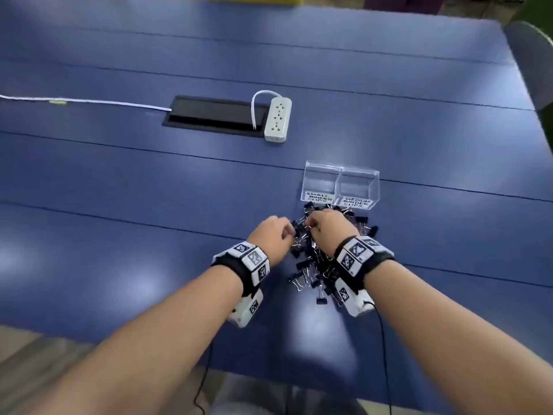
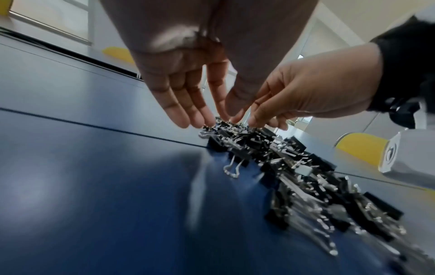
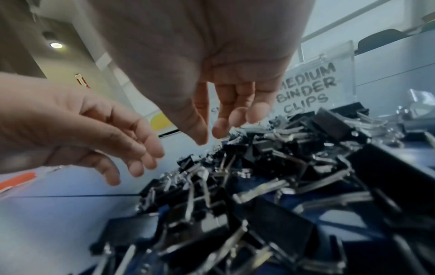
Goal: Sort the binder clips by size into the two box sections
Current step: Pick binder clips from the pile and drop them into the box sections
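A pile of black binder clips (image 1: 311, 265) with silver handles, in small and medium sizes, lies on the blue table (image 1: 149, 190) just in front of a clear two-section box (image 1: 371, 181). Its left section (image 1: 320, 182) is labelled small and its right section (image 1: 357, 187) medium (image 3: 310, 87); both look empty. My left hand (image 1: 275, 232) hovers at the pile's left edge, and its straight fingers (image 2: 200, 115) point down onto the clips (image 2: 282, 167). My right hand (image 1: 326, 227) hangs over the far part of the pile (image 3: 259, 176). Thumb and fingers (image 3: 226, 126) are loosely curved with nothing between them.
A white power strip (image 1: 278, 119) lies beside a black cable hatch (image 1: 214, 115) mid-table, and a white cable (image 1: 74, 100) runs off to the left. A dark chair (image 1: 532, 61) stands at the far right corner. The table's near edge is below my forearms.
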`<state>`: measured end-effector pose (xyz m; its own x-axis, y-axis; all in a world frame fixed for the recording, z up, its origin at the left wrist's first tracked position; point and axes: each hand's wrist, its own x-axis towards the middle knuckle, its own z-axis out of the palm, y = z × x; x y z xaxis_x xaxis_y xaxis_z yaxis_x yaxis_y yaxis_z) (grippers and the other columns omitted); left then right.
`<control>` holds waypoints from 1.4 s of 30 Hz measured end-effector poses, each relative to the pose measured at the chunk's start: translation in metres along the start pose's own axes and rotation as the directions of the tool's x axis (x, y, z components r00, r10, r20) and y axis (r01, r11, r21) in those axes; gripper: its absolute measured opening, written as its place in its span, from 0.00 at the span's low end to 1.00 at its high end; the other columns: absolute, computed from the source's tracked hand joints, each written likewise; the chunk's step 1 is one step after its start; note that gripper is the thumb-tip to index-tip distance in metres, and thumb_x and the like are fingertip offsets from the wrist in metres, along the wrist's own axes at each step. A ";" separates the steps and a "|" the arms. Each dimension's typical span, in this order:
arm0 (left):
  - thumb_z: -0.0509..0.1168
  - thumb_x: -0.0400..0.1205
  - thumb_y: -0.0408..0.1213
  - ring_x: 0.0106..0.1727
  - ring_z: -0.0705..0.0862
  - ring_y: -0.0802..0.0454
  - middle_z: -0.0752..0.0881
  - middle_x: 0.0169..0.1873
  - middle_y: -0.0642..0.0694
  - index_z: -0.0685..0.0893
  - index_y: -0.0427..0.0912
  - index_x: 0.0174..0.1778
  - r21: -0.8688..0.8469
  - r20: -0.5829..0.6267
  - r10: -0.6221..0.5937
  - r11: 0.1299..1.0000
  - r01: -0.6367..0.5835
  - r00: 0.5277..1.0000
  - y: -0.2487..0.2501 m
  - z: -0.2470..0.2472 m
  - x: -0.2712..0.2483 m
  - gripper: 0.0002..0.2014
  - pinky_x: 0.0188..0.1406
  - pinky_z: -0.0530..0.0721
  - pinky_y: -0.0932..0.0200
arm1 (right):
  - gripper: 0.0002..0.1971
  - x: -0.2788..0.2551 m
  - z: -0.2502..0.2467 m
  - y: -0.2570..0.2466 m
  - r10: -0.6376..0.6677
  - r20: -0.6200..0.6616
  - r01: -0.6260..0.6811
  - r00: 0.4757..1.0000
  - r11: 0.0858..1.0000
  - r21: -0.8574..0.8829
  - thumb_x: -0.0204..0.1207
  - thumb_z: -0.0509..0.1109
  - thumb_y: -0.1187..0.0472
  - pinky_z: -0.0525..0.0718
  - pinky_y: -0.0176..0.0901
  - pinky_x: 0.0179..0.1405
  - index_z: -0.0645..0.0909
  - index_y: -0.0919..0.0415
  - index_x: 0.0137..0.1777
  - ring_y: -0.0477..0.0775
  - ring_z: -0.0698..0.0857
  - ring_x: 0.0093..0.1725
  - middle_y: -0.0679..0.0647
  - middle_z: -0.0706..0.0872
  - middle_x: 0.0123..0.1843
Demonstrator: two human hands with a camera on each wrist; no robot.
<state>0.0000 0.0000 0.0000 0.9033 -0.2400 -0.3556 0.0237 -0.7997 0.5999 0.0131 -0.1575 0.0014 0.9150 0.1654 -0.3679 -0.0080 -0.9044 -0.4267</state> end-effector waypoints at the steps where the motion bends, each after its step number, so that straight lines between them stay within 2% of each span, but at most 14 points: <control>1: 0.62 0.78 0.32 0.50 0.83 0.42 0.83 0.48 0.40 0.85 0.44 0.48 0.007 -0.022 0.006 1.000 -0.006 1.000 -0.002 0.002 0.007 0.08 0.56 0.82 0.53 | 0.11 0.003 0.001 0.002 0.028 -0.011 -0.028 1.000 0.999 -0.015 0.76 0.62 0.62 0.84 0.53 0.59 0.82 0.51 0.54 0.58 0.84 0.54 0.55 0.84 0.57; 7: 0.60 0.79 0.29 0.58 0.80 0.44 0.78 0.56 0.42 0.83 0.46 0.59 0.087 -0.048 0.063 0.994 -0.058 0.997 -0.003 0.005 0.033 0.15 0.58 0.83 0.48 | 0.08 -0.002 -0.006 0.024 0.097 -0.100 -0.090 0.990 0.993 0.072 0.77 0.62 0.62 0.80 0.41 0.45 0.83 0.57 0.49 0.52 0.80 0.43 0.52 0.84 0.45; 10: 0.61 0.81 0.30 0.60 0.78 0.43 0.76 0.59 0.41 0.81 0.45 0.65 0.176 -0.006 0.042 0.984 -0.040 0.999 -0.007 0.007 0.041 0.17 0.57 0.84 0.45 | 0.07 0.001 -0.008 0.021 0.037 -0.132 -0.027 0.991 0.997 0.075 0.77 0.64 0.62 0.82 0.47 0.53 0.82 0.58 0.51 0.53 0.79 0.48 0.50 0.77 0.43; 13: 0.63 0.81 0.35 0.60 0.78 0.43 0.76 0.58 0.43 0.81 0.43 0.60 0.231 -0.004 0.038 0.972 -0.036 0.999 -0.011 0.008 0.040 0.12 0.55 0.84 0.45 | 0.11 0.004 -0.004 0.012 -0.028 -0.088 0.030 0.996 0.999 0.016 0.77 0.65 0.63 0.76 0.52 0.68 0.81 0.58 0.58 0.56 0.75 0.64 0.54 0.79 0.56; 15: 0.65 0.81 0.38 0.60 0.76 0.44 0.77 0.57 0.43 0.80 0.42 0.56 0.281 -0.031 0.055 0.959 -0.044 0.998 -0.011 0.007 0.038 0.09 0.55 0.82 0.46 | 0.15 0.007 -0.001 0.008 -0.040 -0.043 0.039 0.998 0.999 -0.038 0.77 0.65 0.62 0.73 0.52 0.71 0.80 0.58 0.63 0.57 0.70 0.71 0.55 0.78 0.65; 18: 0.66 0.79 0.35 0.57 0.77 0.42 0.81 0.51 0.43 0.78 0.42 0.47 0.242 -0.065 0.068 0.969 -0.050 0.996 -0.010 0.003 0.035 0.04 0.53 0.81 0.48 | 0.16 0.011 0.003 0.008 -0.035 -0.010 0.034 0.999 0.996 -0.085 0.78 0.66 0.61 0.71 0.51 0.73 0.79 0.60 0.65 0.59 0.67 0.73 0.57 0.78 0.67; 20: 0.65 0.78 0.33 0.50 0.82 0.41 0.84 0.46 0.44 0.76 0.43 0.43 0.112 -0.081 0.015 0.994 -0.006 0.997 -0.010 0.002 0.031 0.04 0.49 0.83 0.49 | 0.11 0.012 0.004 0.008 -0.021 -0.028 0.019 0.999 0.998 -0.059 0.77 0.67 0.62 0.71 0.50 0.72 0.81 0.61 0.59 0.59 0.69 0.71 0.57 0.79 0.64; 23: 0.64 0.80 0.33 0.44 0.84 0.42 0.85 0.44 0.44 0.76 0.44 0.52 -0.013 -0.085 -0.018 1.000 0.016 0.996 -0.009 0.002 0.026 0.07 0.49 0.86 0.46 | 0.06 0.011 0.005 0.008 -0.018 -0.049 0.016 0.999 0.999 -0.031 0.77 0.64 0.65 0.71 0.48 0.68 0.81 0.62 0.50 0.59 0.71 0.66 0.58 0.82 0.58; 26: 0.59 0.82 0.32 0.53 0.83 0.42 0.83 0.55 0.41 0.74 0.50 0.68 0.055 -0.004 0.046 0.997 -0.046 0.999 -0.005 0.003 0.025 0.18 0.56 0.84 0.46 | 0.06 0.009 0.005 0.010 -0.042 -0.084 0.043 0.996 0.999 0.007 0.77 0.63 0.66 0.71 0.46 0.66 0.80 0.62 0.51 0.60 0.73 0.64 0.57 0.83 0.56; 28: 0.56 0.83 0.32 0.59 0.81 0.40 0.80 0.61 0.41 0.74 0.53 0.71 0.140 0.042 0.063 0.988 -0.068 0.997 -0.005 0.007 0.028 0.21 0.59 0.82 0.44 | 0.08 0.008 0.004 0.010 -0.048 -0.129 0.053 0.990 0.998 0.032 0.78 0.63 0.65 0.71 0.47 0.67 0.81 0.61 0.53 0.59 0.73 0.65 0.56 0.83 0.57; 32: 0.56 0.85 0.33 0.59 0.81 0.37 0.77 0.60 0.39 0.77 0.44 0.67 0.272 0.086 0.051 0.960 -0.072 0.995 -0.005 0.016 0.031 0.15 0.57 0.82 0.42 | 0.13 0.009 0.004 0.004 -0.099 -0.072 0.092 0.993 0.991 -0.094 0.78 0.62 0.64 0.72 0.51 0.69 0.81 0.59 0.60 0.61 0.71 0.69 0.58 0.80 0.62; 35: 0.56 0.84 0.32 0.54 0.81 0.36 0.77 0.57 0.38 0.77 0.40 0.62 0.308 0.061 0.056 0.949 -0.073 0.997 -0.007 0.020 0.032 0.12 0.51 0.83 0.41 | 0.15 0.010 0.008 0.000 -0.063 0.004 0.062 0.998 0.967 -0.247 0.77 0.62 0.66 0.79 0.57 0.61 0.78 0.61 0.64 0.64 0.73 0.67 0.60 0.78 0.64; 38: 0.58 0.83 0.29 0.48 0.82 0.36 0.77 0.55 0.38 0.77 0.38 0.58 0.311 0.059 0.075 0.946 -0.090 0.995 -0.007 0.021 0.033 0.09 0.48 0.84 0.41 | 0.13 0.010 0.011 -0.002 -0.017 0.021 0.021 1.000 0.970 -0.243 0.76 0.65 0.68 0.84 0.58 0.53 0.76 0.64 0.61 0.66 0.80 0.60 0.63 0.77 0.60; 42: 0.60 0.80 0.25 0.44 0.82 0.35 0.76 0.52 0.37 0.75 0.36 0.52 0.290 0.071 0.085 0.952 -0.102 0.994 -0.004 0.018 0.035 0.06 0.46 0.84 0.39 | 0.11 0.014 0.009 -0.003 -0.039 0.042 0.048 0.998 0.970 -0.239 0.75 0.64 0.68 0.84 0.57 0.53 0.77 0.65 0.57 0.66 0.82 0.56 0.62 0.79 0.59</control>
<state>0.0243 -0.0149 -0.0276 0.8695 -0.3452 -0.3531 -0.1937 -0.8962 0.3992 0.0223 -0.1488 -0.0099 0.8967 0.2168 -0.3859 0.1323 -0.9632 -0.2339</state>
